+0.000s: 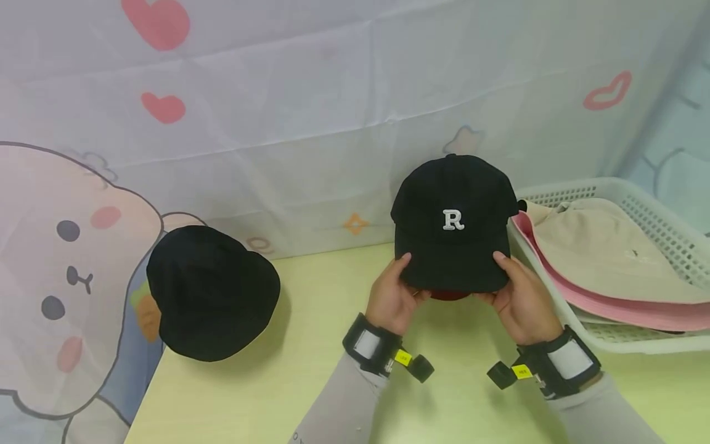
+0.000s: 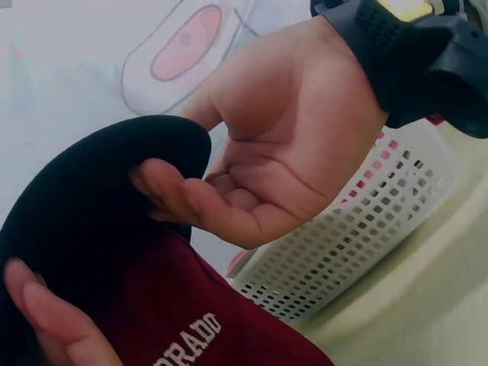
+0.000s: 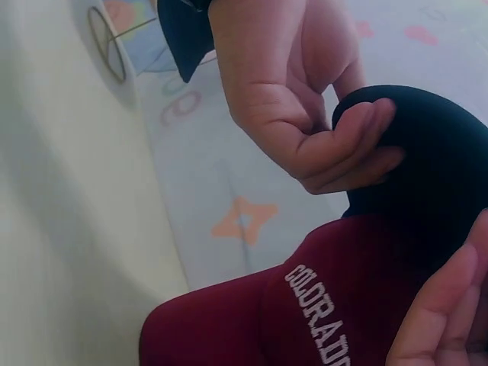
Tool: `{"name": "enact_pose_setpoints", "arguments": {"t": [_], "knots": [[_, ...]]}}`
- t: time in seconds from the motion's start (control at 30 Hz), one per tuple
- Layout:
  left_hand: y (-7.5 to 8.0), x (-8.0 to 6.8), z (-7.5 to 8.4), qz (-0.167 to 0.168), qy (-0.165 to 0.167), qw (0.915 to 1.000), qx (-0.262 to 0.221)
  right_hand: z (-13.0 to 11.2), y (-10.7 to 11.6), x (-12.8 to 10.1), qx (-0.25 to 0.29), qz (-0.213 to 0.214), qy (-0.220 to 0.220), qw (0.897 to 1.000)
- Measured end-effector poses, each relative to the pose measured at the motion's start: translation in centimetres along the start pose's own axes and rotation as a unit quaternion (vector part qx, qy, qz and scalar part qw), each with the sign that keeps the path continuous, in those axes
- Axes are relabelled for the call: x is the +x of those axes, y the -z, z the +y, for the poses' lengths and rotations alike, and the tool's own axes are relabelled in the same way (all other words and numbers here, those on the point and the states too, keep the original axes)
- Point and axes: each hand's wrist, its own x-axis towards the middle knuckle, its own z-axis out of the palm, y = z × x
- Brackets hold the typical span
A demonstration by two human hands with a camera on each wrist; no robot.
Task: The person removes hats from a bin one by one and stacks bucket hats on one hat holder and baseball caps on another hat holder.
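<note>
Head view, both hands, left hand [image 1: 391,300], right hand [image 1: 523,300], gripping black "R" cap [image 1: 452,225], "COLORADO" underneath

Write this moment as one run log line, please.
left hand: grips black R cap brim | right hand: grips brim | maroon cap: underneath

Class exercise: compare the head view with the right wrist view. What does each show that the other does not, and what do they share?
Only the head view shows the white letter R on the black cotton cap, a second plain black cap lying on the pale green table, and the white plastic basket holding a beige hat and a pink hat.

Only the right wrist view shows white COLORADO lettering on the maroon cap.

Both show the left hand and right hand gripping the black cap's brim, above the maroon cap.
</note>
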Motion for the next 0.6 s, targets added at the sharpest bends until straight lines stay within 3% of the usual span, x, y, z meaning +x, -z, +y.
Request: {"name": "enact_pose_setpoints", "arguments": {"t": [0.2, 0.6], "knots": [[0.4, 0.6, -0.6, 0.019, -0.007, 0.9998, 0.001, 0.4, 0.1, 0.1, -0.035, 0.028, -0.017, 0.999], [1.0, 1.6, -2.0, 0.034, -0.001, 0.9994, -0.005, 1.6, 0.6, 0.4, 0.007, 0.046, -0.006, 0.999]]}}
